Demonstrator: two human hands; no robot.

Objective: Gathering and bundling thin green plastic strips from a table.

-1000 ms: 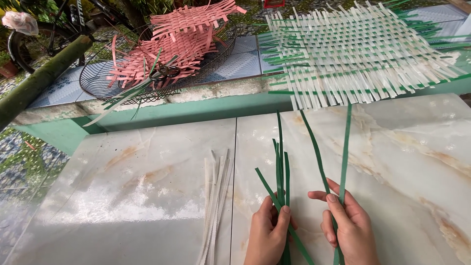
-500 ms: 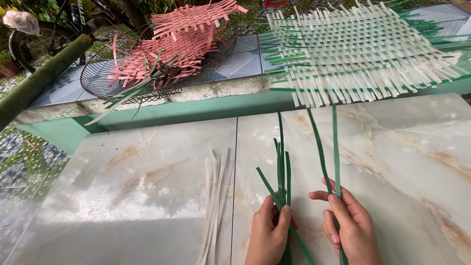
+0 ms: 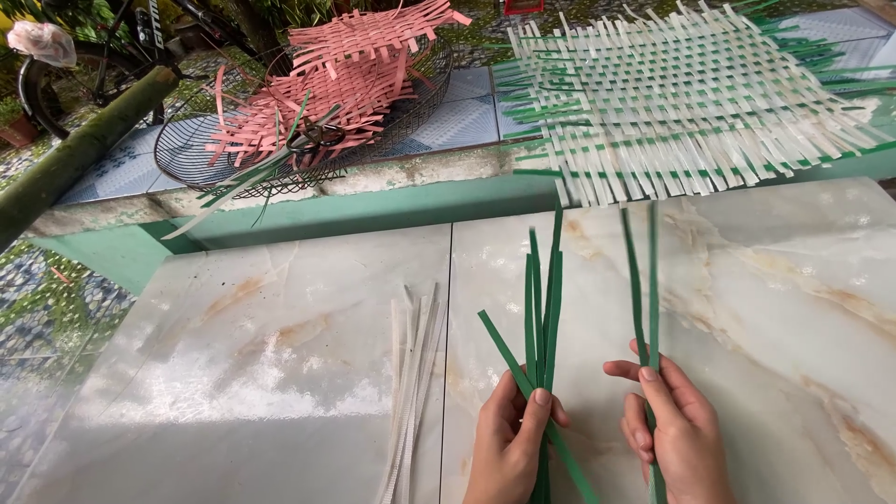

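Note:
My left hand (image 3: 509, 443) grips a bunch of several green strips (image 3: 541, 299) that fan upward over the marble tile floor (image 3: 280, 373). My right hand (image 3: 677, 434) pinches two more green strips (image 3: 642, 275), held almost upright and close together. A small pile of white strips (image 3: 411, 383) lies flat on the floor just left of my left hand. Beyond the strips, a woven mat of white and green strips (image 3: 681, 93) rests on the raised ledge.
A black wire basket (image 3: 187, 159) holding a pink woven piece (image 3: 345, 75) and scissors sits on the ledge at the back left. A thick bamboo pole (image 3: 75, 154) leans at the far left. A green step edge (image 3: 373, 210) separates floor and ledge.
The two strips in my right hand have swung from splayed apart to nearly parallel and upright. My left hand and its bunch have stayed in place.

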